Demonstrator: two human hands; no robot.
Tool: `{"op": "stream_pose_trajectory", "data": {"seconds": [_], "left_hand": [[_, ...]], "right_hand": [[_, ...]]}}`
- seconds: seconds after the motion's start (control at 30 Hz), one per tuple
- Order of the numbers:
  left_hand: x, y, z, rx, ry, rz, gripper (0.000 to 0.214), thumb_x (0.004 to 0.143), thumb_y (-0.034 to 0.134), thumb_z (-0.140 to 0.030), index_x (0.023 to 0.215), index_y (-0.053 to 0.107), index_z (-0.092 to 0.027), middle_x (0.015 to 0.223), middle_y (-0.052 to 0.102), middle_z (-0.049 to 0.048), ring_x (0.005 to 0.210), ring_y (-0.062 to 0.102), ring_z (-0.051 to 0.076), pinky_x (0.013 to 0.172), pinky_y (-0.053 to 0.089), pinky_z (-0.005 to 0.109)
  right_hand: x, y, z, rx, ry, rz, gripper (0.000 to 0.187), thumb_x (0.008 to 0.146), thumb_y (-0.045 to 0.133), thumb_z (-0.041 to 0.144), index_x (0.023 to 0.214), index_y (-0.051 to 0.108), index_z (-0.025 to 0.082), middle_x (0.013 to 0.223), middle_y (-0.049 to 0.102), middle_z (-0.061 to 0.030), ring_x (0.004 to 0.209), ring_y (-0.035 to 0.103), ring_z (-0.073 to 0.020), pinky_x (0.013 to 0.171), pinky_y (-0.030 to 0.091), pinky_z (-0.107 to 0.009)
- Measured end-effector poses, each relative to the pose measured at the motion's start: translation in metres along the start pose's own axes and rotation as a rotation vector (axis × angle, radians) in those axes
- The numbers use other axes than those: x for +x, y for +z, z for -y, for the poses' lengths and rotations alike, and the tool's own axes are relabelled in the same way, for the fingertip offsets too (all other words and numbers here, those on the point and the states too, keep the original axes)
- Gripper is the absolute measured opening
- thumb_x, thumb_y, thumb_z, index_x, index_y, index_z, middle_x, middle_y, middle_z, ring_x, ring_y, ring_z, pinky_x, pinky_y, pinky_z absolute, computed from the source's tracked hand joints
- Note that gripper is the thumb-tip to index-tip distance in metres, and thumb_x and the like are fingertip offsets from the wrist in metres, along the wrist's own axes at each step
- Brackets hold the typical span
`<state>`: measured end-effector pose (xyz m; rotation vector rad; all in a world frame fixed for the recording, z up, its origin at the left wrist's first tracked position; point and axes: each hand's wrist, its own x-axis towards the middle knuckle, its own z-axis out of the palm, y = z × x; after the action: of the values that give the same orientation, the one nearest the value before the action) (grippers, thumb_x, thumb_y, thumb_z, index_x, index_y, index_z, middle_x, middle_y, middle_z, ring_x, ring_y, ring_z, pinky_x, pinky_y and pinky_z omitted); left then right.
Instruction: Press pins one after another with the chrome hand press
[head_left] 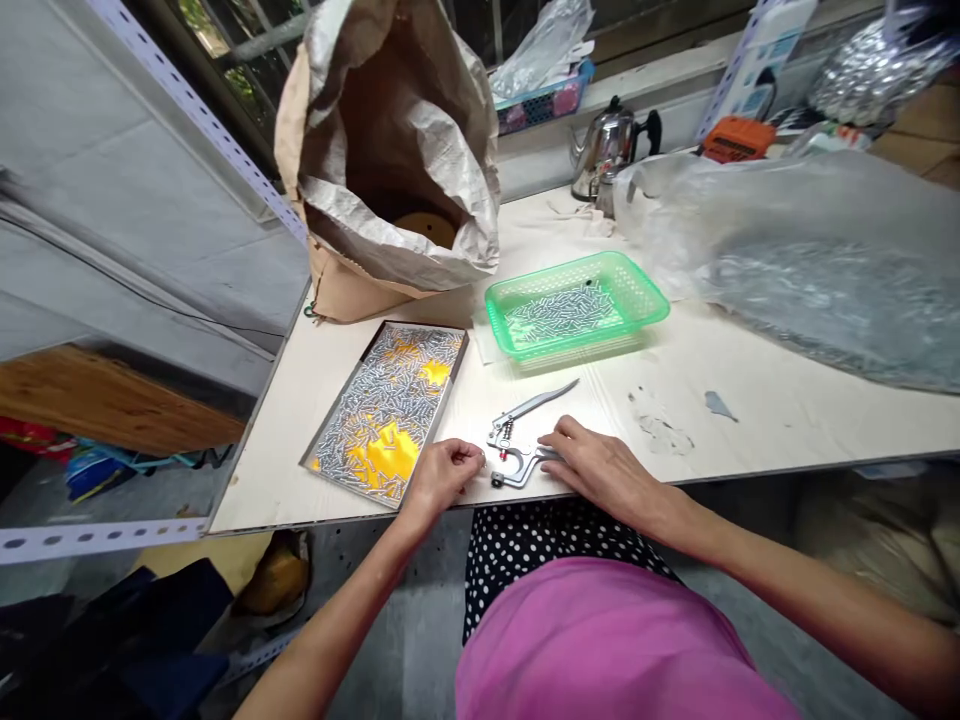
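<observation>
A metal hand press tool (517,440) with one long silver lever lies on the white table (750,400) near its front edge. My right hand (600,465) rests on the tool's lower handle, fingers laid over it. My left hand (444,472) is curled in a pinch just left of the tool's jaw; what it pinches is too small to make out. A flat metal tray (390,405) with a yellow bottom, strewn with several small silver pins, lies left of the tool. A green plastic basket (576,305) holding more pins stands behind it.
A big crumpled paper sack (394,150) stands open at the back left. A large clear plastic bag (810,250) fills the right side. A steel kettle (609,150) and an orange device (739,138) sit at the back. Metal shelving (187,110) borders the left.
</observation>
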<state>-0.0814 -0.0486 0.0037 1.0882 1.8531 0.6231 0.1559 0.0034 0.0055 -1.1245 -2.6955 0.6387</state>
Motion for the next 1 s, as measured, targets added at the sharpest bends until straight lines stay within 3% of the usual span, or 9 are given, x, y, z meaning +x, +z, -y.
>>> {"op": "stream_pose_trajectory", "data": {"seconds": [0.13,0.37,0.67,0.9,1.0], "left_hand": [[0.014,0.014,-0.007,0.19,-0.006,0.101,0.018,0.069,0.06,-0.029,0.068,0.068,-0.014,0.05,0.056,-0.003,0.044,0.047,0.009,0.046,0.034,0.019],[0.019,0.016,-0.013,0.271,-0.076,0.208,0.015,0.069,0.056,-0.024,0.057,0.062,-0.016,0.041,0.049,-0.0047,0.039,0.044,0.009,0.043,0.03,0.02],[0.028,0.014,-0.021,0.231,-0.197,0.323,0.02,0.067,0.065,-0.031,0.055,0.06,-0.015,0.04,0.048,-0.0048,0.036,0.04,0.007,0.039,0.029,0.019],[0.02,0.019,-0.018,0.196,-0.238,0.319,0.023,0.067,0.066,-0.032,0.054,0.057,-0.016,0.039,0.046,-0.0056,0.037,0.041,0.007,0.039,0.034,0.019],[0.015,0.021,-0.02,0.179,-0.253,0.303,0.02,0.066,0.066,-0.03,0.055,0.058,-0.016,0.041,0.047,-0.0056,0.039,0.041,0.008,0.04,0.037,0.019]], "right_hand": [[-0.014,0.018,-0.013,-0.05,0.032,-0.005,0.015,0.094,0.05,0.019,0.105,0.062,0.018,0.101,0.057,-0.0068,0.084,0.059,-0.0175,0.069,0.046,-0.028],[-0.012,0.027,-0.021,-0.068,0.009,-0.051,0.021,0.095,0.041,0.011,0.095,0.06,0.018,0.096,0.058,-0.0064,0.082,0.056,-0.0168,0.068,0.041,-0.028],[-0.013,0.02,-0.019,-0.075,0.003,-0.005,0.024,0.092,0.04,0.003,0.095,0.059,0.017,0.096,0.058,-0.0071,0.081,0.053,-0.0173,0.068,0.038,-0.029],[-0.012,0.01,-0.014,-0.133,0.001,0.081,0.024,0.09,0.043,0.003,0.099,0.06,0.018,0.098,0.059,-0.0079,0.083,0.055,-0.0182,0.069,0.04,-0.029],[-0.012,0.007,-0.02,-0.06,-0.034,0.071,0.016,0.093,0.047,0.012,0.097,0.062,0.018,0.099,0.059,-0.0087,0.083,0.056,-0.0185,0.07,0.042,-0.03]]}}
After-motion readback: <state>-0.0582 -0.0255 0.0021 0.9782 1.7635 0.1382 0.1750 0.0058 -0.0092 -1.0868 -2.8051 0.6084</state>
